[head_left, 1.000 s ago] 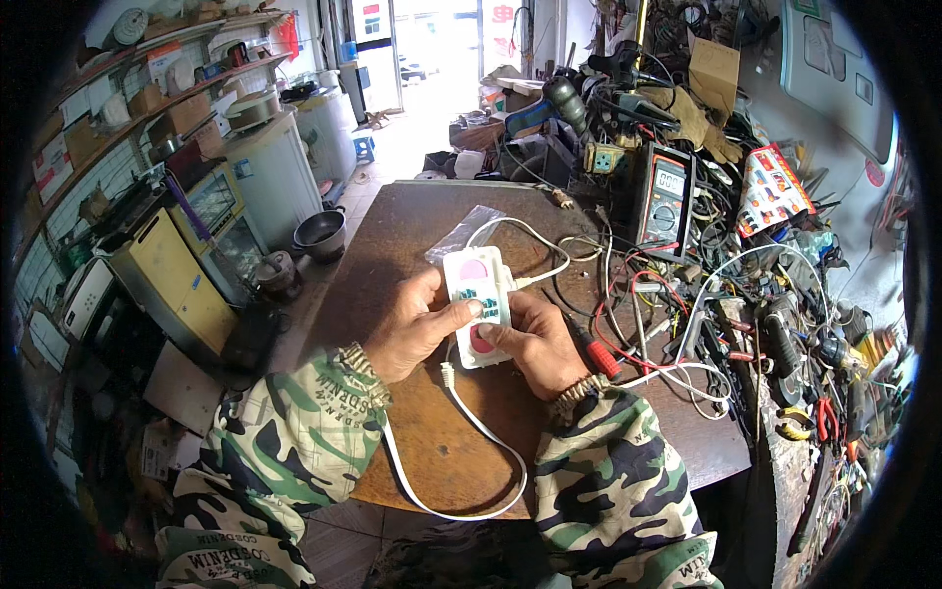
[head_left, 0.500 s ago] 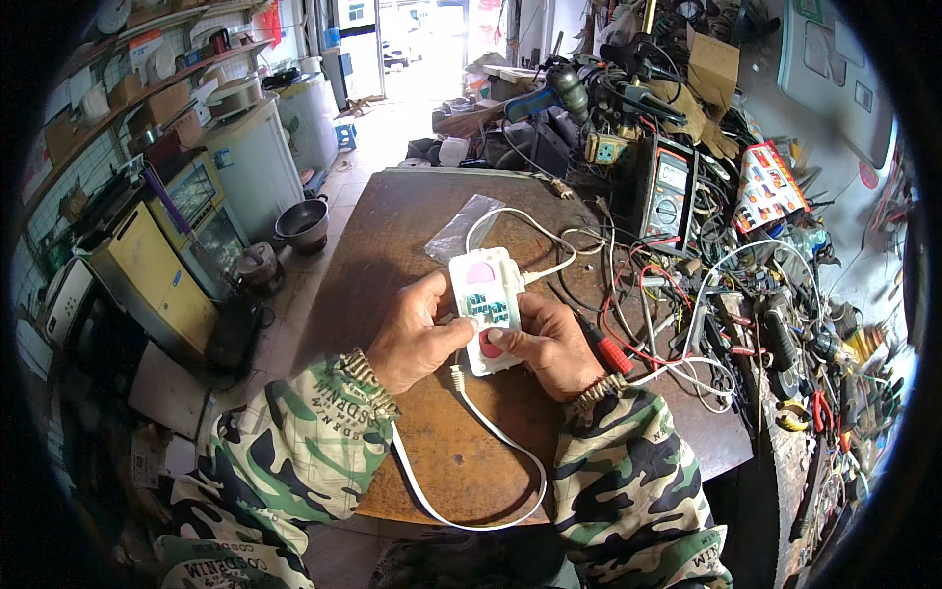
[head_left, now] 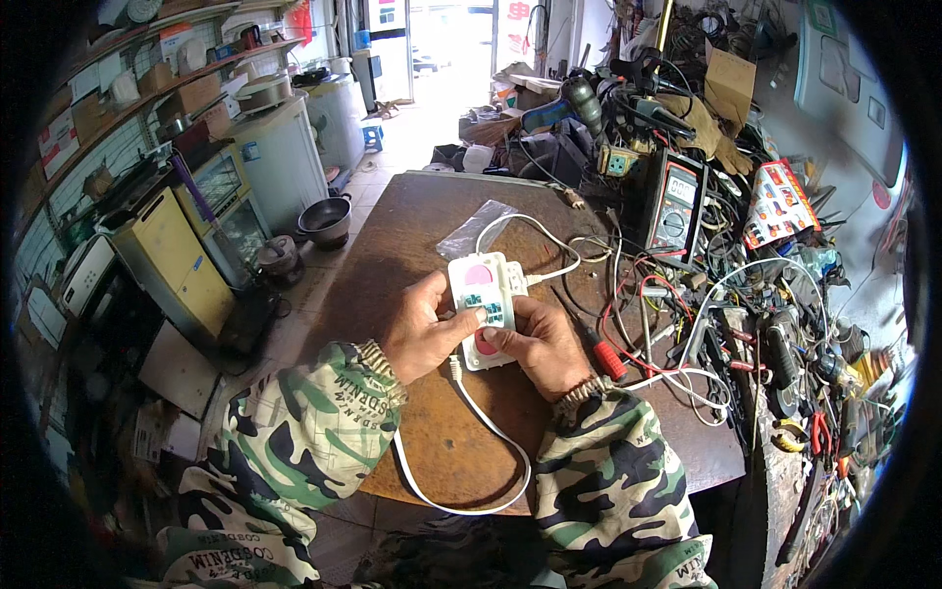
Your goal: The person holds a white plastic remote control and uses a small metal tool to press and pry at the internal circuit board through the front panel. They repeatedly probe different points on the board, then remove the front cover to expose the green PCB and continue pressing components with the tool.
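Observation:
Held over the wooden table, a small white extension socket (head_left: 502,278) carries a pink round patch near its far end, a red one near its close end and green printed marks between. My left hand (head_left: 422,329) grips its left edge, thumb pressed on the green marks. On the other side my right hand (head_left: 542,344) holds the right edge, with its thumb on the red patch. A white cable (head_left: 502,434) leaves the near end and loops over the table edge. At the upper right side a white plug (head_left: 516,282) sits against the socket, its cord running to the right.
A clear plastic bag (head_left: 473,232) lies on the brown table (head_left: 392,226). To the right stand a multimeter (head_left: 677,209), a red-handled probe (head_left: 610,361), tangled leads and many tools. Pliers (head_left: 819,432) lie farther right. A dark pot (head_left: 325,221) sits on the floor at left.
The view has shifted a little, so the surroundings appear farther right. My left thumb has slid slightly up and right over the green marks. Both hands keep their hold on the socket.

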A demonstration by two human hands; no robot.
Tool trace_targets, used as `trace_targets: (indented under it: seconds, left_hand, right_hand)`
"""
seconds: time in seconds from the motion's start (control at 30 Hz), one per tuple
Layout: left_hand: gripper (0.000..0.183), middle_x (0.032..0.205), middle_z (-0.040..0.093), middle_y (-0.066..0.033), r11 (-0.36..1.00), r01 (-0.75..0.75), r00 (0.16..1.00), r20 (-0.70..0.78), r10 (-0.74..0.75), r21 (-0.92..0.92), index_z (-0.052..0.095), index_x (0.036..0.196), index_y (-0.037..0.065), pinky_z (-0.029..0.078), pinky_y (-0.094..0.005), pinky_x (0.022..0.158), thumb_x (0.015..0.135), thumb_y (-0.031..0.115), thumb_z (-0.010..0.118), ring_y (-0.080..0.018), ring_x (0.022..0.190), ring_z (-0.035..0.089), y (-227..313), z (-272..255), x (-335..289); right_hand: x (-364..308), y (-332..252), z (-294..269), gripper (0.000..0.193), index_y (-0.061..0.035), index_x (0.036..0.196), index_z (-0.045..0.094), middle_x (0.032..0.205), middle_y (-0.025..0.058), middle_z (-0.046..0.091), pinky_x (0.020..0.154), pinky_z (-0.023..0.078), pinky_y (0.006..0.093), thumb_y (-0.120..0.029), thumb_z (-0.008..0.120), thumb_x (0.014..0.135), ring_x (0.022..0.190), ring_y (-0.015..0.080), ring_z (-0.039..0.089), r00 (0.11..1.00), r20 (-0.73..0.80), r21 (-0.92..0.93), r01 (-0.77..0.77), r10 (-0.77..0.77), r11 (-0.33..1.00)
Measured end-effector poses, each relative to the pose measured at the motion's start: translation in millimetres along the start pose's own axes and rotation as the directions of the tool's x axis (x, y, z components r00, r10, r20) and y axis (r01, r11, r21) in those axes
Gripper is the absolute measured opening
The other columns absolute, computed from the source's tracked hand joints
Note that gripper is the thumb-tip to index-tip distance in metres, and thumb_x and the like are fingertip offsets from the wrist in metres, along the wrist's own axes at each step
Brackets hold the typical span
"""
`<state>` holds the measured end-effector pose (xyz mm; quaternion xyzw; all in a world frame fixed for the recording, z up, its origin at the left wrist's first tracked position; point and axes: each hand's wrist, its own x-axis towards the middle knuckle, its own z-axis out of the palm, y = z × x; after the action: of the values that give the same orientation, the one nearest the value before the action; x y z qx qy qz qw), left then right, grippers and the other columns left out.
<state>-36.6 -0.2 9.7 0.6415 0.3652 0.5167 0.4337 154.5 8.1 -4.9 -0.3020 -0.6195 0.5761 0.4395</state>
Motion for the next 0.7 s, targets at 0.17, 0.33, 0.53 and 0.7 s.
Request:
trace_targets:
  seconds: [0.17, 0.33, 0.53, 0.7]
  left_hand:
    - [0.039, 0.112, 0.065, -0.0086, 1.000, 0.003, 1.000, 0.015, -0.003, -0.016, 0.055, 0.124, -0.003, 0.052, -0.0314, 0.090, 0.089, 0.010, 0.068, -0.0128, 0.100, 0.063, 2, 3, 0]
    - [0.042, 0.114, 0.064, -0.0077, 0.999, 0.033, 0.999, 0.030, -0.033, 0.019, 0.053, 0.128, -0.003, 0.051, -0.0317, 0.092, 0.090, 0.010, 0.066, -0.0126, 0.102, 0.062, 8, 4, -1]
    - [0.043, 0.115, 0.064, -0.0077, 0.999, 0.034, 0.998, 0.048, -0.034, 0.002, 0.052, 0.128, -0.003, 0.051, -0.0317, 0.092, 0.090, 0.010, 0.067, -0.0127, 0.103, 0.062, 2, 1, -2]
    - [0.042, 0.116, 0.064, -0.0081, 1.000, 0.013, 0.999, 0.039, -0.013, 0.008, 0.053, 0.127, -0.003, 0.051, -0.0320, 0.092, 0.091, 0.011, 0.068, -0.0131, 0.104, 0.062, 2, 2, -1]
  right_hand:
    - [-2, -3, -1, 0.023, 0.0032, 0.112, 0.065, 0.097, 0.0059, 0.070, 0.079, 0.053, 0.0300, -0.004, 0.069, 0.090, 0.087, 0.0130, 0.065, 1.000, -0.018, -0.027, 0.005, -0.005, 1.000]
    - [-1, 4, -2, 0.024, 0.0037, 0.112, 0.064, 0.097, 0.0061, 0.070, 0.079, 0.053, 0.0296, -0.004, 0.069, 0.090, 0.087, 0.0132, 0.065, 0.999, -0.034, -0.008, 0.021, -0.021, 1.000]
    - [0, 8, -1, 0.025, 0.0038, 0.113, 0.064, 0.097, 0.0068, 0.070, 0.079, 0.054, 0.0298, -0.004, 0.070, 0.089, 0.087, 0.0134, 0.065, 0.999, -0.033, 0.034, 0.021, -0.020, 0.999]
    - [-2, 0, 2, 0.025, 0.0036, 0.113, 0.064, 0.098, 0.0067, 0.070, 0.079, 0.054, 0.0297, -0.004, 0.070, 0.090, 0.089, 0.0130, 0.065, 1.000, -0.022, 0.047, -0.005, 0.007, 0.999]
